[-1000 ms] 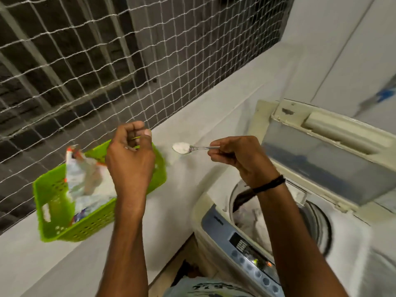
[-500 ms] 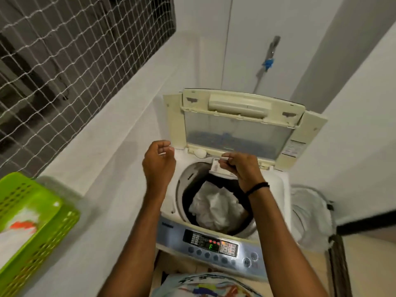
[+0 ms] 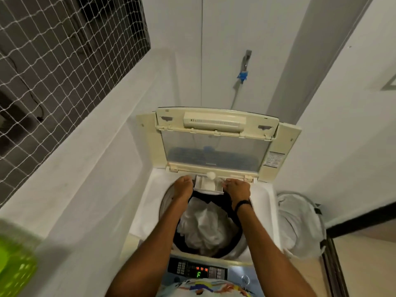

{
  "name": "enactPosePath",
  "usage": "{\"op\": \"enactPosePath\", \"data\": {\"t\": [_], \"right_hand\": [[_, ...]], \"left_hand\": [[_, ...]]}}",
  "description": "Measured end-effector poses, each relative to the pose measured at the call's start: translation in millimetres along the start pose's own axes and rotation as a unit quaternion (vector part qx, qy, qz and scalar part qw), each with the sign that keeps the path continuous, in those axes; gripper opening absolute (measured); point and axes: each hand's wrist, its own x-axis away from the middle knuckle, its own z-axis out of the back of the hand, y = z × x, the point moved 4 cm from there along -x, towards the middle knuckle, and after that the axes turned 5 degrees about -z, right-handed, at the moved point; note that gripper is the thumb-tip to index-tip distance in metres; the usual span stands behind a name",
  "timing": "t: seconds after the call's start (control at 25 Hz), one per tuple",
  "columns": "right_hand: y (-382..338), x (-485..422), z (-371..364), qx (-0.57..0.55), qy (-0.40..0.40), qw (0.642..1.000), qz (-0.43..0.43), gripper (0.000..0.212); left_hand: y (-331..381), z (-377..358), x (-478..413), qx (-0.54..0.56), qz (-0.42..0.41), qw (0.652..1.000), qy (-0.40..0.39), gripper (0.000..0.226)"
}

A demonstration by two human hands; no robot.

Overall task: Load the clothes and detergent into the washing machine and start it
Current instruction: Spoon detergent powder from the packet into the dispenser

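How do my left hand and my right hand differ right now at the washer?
The left hand rests at the left edge of the detergent drawer and looks empty; the right hand is closed in a fist at the drawer's right side. Only the right wrist wears a black band. Both reach over the clothes in the drum.

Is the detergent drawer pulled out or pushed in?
Out. The detergent drawer juts over the drum's rear edge, compartments exposed, between both hands.

A single head-worn view looks steeply down from just above the top-loading washing machine (image 3: 205, 211), facing its raised lid (image 3: 216, 138) and the wall behind it.
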Motion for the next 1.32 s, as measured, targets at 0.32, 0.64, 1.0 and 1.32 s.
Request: {"op": "enactPosePath", "data": {"t": [0.32,0.64,1.0,1.32], "right_hand": [[16.9,1.5,-40.5,0.072,0.006,0.993,0.092,0.029],[22.5,3.1,-53.1,0.173,-0.023,0.971,0.161,0.046],[2.7,9.4,-30.5,0.037,0.053,0.992,0.109,0.026],[-31.7,30.5,-15.7,-0.087,-0.044,0.995,0.032,0.034]], "left_hand": [[-37.9,-28.9,-30.2,0.122,0.139,0.981,-0.057,0.046],[-47.8,-28.2,-39.9,0.132,0.122,0.983,-0.038,0.014],[-14.3,-13.5,-10.5,0.09,0.068,0.994,-0.006,0.01],[58.3,33.0,43.9,-0.003,-0.078,0.988,0.131,0.04]]}}
